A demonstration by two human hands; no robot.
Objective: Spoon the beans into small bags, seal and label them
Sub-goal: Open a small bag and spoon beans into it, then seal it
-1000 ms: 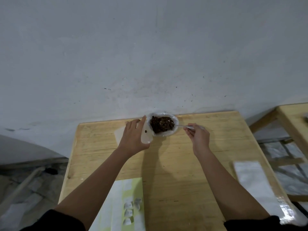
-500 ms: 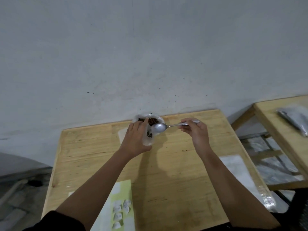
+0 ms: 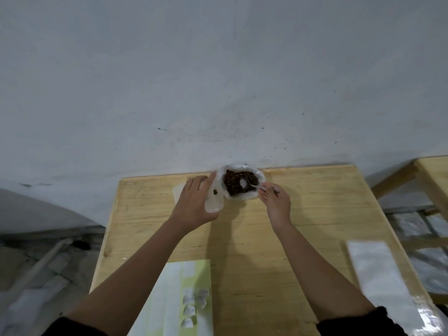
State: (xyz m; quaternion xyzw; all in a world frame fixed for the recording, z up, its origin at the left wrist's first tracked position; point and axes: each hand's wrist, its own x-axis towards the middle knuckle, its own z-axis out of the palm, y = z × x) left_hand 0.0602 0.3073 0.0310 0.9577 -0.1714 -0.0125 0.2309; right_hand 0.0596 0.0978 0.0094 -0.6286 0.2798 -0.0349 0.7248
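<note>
Fingers (image 3: 264,190) of the right hand (image 3: 275,201) pinch the handle of a metal spoon (image 3: 252,185). The handle's long axis runs far-left from the hand, and the bowl sits in the dark brown beans (image 3: 234,181), which fill a large clear plastic bag (image 3: 261,176) at the far edge of the pale wooden table (image 3: 315,207). The left hand (image 3: 196,202) holds a small clear plastic bag (image 3: 214,201), thumb laid along its left side. The other fingers look fairly straight, and their grip behind the bag is hidden. The small bag touches the large one on its left, long axis near-to-far, with a dark speck or two inside, probably beans. Key relation: the target bag lies left of the spoon bowl, close by, so the next move is likely to lift a load and swing it left. Spill risk is at the narrow mouth, which cannot be made out clearly. A green-and-white label sheet (image 3: 191,287) lies near-centre. Its white stickers carry dark marks too blurred to read. A stack of clear flat bags (image 3: 378,275) lies near-right. No brand legible.
</note>
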